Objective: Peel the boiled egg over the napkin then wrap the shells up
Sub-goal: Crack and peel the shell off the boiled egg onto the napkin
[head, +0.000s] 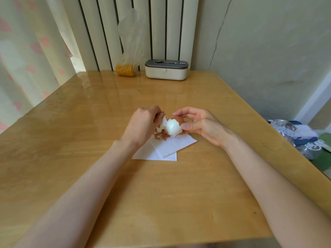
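Note:
My right hand [200, 123] holds a boiled egg [174, 126] between thumb and fingers, above a white napkin [164, 149] on the wooden table [161, 194]. The egg's near side is bare white; brown shell still covers its far top. My left hand [143, 124] is just left of the egg, fingertips pinching a small piece of brown shell [163, 113]. A heap of brown shell bits [162, 135] lies on the napkin's far left part, below my left hand.
At the table's far edge stand a cream lunch box with a dark lid [166, 69] and a clear plastic bag holding something yellow [126, 68]. A radiator and a curtain are behind. Plastic-wrapped clutter [297, 135] lies beyond the table's right edge.

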The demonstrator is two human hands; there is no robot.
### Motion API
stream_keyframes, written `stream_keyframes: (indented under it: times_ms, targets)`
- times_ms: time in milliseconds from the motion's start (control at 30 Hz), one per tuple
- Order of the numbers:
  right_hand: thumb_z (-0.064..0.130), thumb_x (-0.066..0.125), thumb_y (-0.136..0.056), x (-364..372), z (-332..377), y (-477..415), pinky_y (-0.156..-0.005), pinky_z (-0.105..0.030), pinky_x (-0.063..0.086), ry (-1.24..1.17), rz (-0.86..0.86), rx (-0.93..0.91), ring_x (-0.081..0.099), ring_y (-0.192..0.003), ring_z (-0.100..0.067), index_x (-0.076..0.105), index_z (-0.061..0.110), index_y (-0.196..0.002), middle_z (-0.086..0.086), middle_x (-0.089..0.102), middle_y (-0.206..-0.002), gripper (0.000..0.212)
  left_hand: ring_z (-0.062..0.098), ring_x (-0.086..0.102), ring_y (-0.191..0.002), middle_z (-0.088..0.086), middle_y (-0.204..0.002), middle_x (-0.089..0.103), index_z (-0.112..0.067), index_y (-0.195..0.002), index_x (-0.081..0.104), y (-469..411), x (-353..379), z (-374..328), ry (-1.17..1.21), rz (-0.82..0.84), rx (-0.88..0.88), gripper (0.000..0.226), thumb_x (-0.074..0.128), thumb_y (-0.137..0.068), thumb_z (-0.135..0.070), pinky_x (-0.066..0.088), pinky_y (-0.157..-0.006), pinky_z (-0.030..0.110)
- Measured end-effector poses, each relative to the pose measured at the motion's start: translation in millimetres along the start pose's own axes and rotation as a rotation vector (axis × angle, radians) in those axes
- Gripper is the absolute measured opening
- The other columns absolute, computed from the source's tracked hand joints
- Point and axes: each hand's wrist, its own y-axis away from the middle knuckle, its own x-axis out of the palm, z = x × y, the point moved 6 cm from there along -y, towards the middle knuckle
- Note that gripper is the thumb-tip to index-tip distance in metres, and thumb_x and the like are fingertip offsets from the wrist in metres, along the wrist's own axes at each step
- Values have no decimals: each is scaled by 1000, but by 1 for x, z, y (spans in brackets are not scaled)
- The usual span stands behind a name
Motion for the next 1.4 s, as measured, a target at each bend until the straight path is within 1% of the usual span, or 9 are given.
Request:
stream_keyframes:
  times_ms: [267,433,567,833,933,1033,1167,1233,1400]
  targets:
    - [-8,62,-73,0,2,0,-78,-27,53,-59,43,-20,62,-95,-13,63,15,-99,-2,64,-102,35,31,61,-55,15,-63,64,1,-79,58,1,6,12,-92,69,-55,21,48,-92,-10,51,-57,46]
    - [-5,55,-84,-2,10,2,-84,-37,54,-129,65,-73,60,-100,-18,61,14,-116,-2,58,-103,37,33,61,-59,15,-63,65,1,-77,58,2,9,11,-79,103,-82,19,47,-90,-6,51,-60,47]
    - [13,59,-81,-5,8,1,-80,-22,46,-37,-22,-86,55,-100,-11,66,26,-113,5,61,-107,35,33,61,-59,14,-63,64,0,-78,59,3,10,9,-74,139,-62,18,47,-90,-6,51,-60,46]
    - [-1,59,-83,-16,6,0,-76,-28,47,-187,-229,-78,65,-80,-17,62,11,-109,-9,67,-96,29,11,50,-52,-4,-60,56,-4,-79,62,6,16,-5,-6,268,72,17,47,-87,-3,41,-54,28]
    - [-4,63,-79,-17,6,1,-78,-30,47,-173,-267,-64,67,-79,-14,61,11,-107,-8,69,-94,32,-2,54,-53,-1,-63,61,-6,-87,64,8,17,-10,68,313,100,16,49,-88,-2,38,-53,12]
    - [-5,67,-75,-20,4,1,-79,-31,46,-104,-325,-55,67,-79,-14,60,14,-103,-6,69,-93,35,-10,56,-54,4,-62,63,-7,-94,61,8,14,-12,150,306,65,15,49,-90,-1,38,-55,7]
    - [-4,72,-71,-23,5,3,-77,-17,48,55,-400,-61,65,-77,-7,61,21,-110,0,63,-104,48,-3,58,-54,9,-62,65,-5,-90,58,9,14,-13,192,314,70,16,46,-87,3,41,-55,10]
    - [-5,74,-68,-27,5,4,-76,-10,47,95,-454,-52,64,-79,-5,64,23,-110,1,62,-106,51,7,62,-56,2,-60,64,-8,-85,57,10,14,-14,203,314,90,15,46,-85,2,46,-56,18]
    - [-7,75,-66,-31,1,4,-82,-16,46,76,-497,-26,63,-83,-9,65,23,-101,-4,65,-106,48,20,64,-59,-13,-54,52,-9,-82,55,9,14,-14,205,303,109,19,46,-89,5,47,-57,25]
